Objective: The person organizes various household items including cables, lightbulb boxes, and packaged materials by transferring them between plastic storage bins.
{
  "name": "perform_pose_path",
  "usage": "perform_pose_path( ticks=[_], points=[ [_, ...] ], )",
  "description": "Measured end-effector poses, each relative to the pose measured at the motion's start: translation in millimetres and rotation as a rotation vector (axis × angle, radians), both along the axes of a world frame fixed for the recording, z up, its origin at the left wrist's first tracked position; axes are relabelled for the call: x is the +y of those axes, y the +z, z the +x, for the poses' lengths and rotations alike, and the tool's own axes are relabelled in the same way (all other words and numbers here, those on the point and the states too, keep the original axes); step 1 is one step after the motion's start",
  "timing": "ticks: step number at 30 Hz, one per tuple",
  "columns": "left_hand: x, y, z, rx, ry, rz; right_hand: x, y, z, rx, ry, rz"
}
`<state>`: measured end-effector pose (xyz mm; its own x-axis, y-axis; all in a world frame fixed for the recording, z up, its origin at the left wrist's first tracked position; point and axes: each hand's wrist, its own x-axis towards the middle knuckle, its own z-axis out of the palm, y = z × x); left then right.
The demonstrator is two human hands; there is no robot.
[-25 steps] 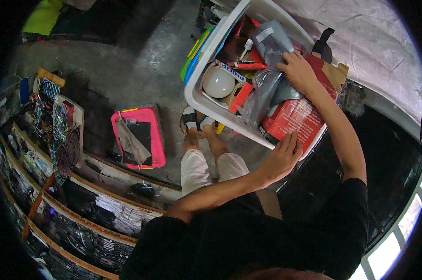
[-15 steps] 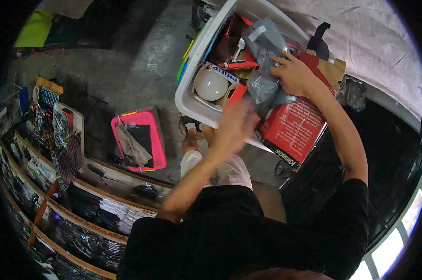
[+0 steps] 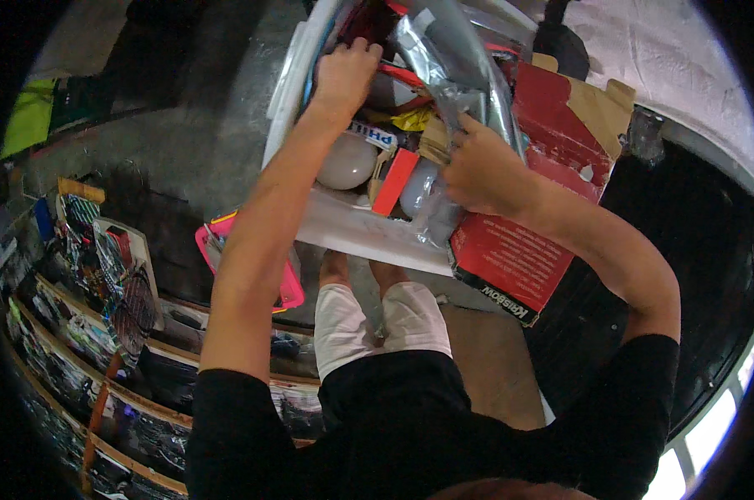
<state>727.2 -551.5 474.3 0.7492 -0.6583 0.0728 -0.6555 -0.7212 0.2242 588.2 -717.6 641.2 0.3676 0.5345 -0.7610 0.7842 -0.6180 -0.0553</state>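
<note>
A large white plastic bin (image 3: 343,221) full of mixed goods stands in front of me. Deep in its left side, my left hand (image 3: 346,79) has its fingers curled beside a dark red item (image 3: 370,23); what they grip is hidden. A grey, see-through plastic bag (image 3: 443,58) is pinched in my right hand (image 3: 487,171), stretching up over the contents. Below the hands lie a round white lamp globe (image 3: 348,162), an orange-red narrow box (image 3: 395,182) and a yellow crumpled wrapper (image 3: 413,118). Under my right forearm sits a big red carton (image 3: 510,258) with opened flaps.
A pink-rimmed box (image 3: 289,287) is on the floor to the left, partly behind my left arm. Shelves (image 3: 164,408) packed with goods line the lower left. Pale silvery sheeting (image 3: 668,75) hangs at the upper right, near a black surface (image 3: 668,250).
My left hand has moved forward and left, deeper into the bin. My right hand has come nearer with the plastic bag, which is now drawn out longer. The view has shifted.
</note>
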Motion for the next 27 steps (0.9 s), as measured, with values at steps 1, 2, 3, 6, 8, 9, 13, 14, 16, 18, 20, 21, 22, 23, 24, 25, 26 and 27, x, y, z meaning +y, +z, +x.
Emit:
perform_pose_path(
  ticks=[1, 2, 3, 6, 8, 9, 13, 14, 16, 18, 20, 21, 22, 23, 24, 25, 26, 27],
  points=[
    [-5, 1, 7, -0.017, -0.009, 0.007, 1, 2, 1, -0.003, -0.015, -0.004],
    [-9, 3, 13, -0.02, -0.023, 0.004, 3, 4, 2, -0.038, -0.02, 0.003],
    [-11, 2, 17, 0.003, -0.021, 0.036, 2, 4, 1, -0.072, -0.022, 0.011],
    [-14, 1, 18, 0.034, -0.031, 0.078, -6, 4, -8, -0.222, -0.037, 0.175],
    [-17, 1, 17, 0.033, -0.037, 0.07, -7, 1, -8, -0.165, -0.086, 0.144],
    [-16, -1, 16, 0.024, -0.007, 0.078, -4, 2, -5, -0.113, -0.113, 0.121],
    [-11, -4, 17, 0.022, -0.015, 0.088, -4, 0, -4, -0.144, -0.071, 0.129],
    [-9, -4, 16, 0.011, -0.028, 0.075, -4, -3, -5, -0.153, -0.074, 0.136],
    [-2, -1, 14, -0.005, -0.026, 0.067, 0, -1, 0, -0.166, -0.064, 0.148],
    [9, 4, 3, -0.013, 0.069, 0.077, 8, 3, 6, -0.066, -0.025, 0.107],
    [9, 33, -20, 0.094, 0.107, 0.147, 0, -3, 5, -0.044, -0.046, 0.097],
    [20, 50, -35, 0.168, 0.119, 0.066, 0, -6, 4, -0.026, -0.063, 0.104],
    [33, 69, -46, 0.232, 0.131, -0.023, 2, -6, 7, -0.035, -0.051, 0.109],
    [48, 86, -60, 0.308, 0.073, -0.186, 2, -6, 8, -0.014, -0.052, 0.073],
    [64, 102, -76, 0.384, 0.012, -0.354, 1, -6, 8, 0.008, -0.054, 0.032],
    [87, 109, -94, 0.255, -0.025, -0.409, 4, -8, 10, 0.003, -0.038, 0.035],
    [108, 111, -115, 0.127, -0.06, -0.463, 6, -12, 8, 0.003, -0.068, 0.03],
    [123, 120, -127, 0.117, -0.044, -0.464, 9, -14, 9, 0.001, -0.098, 0.024]
  ],
)
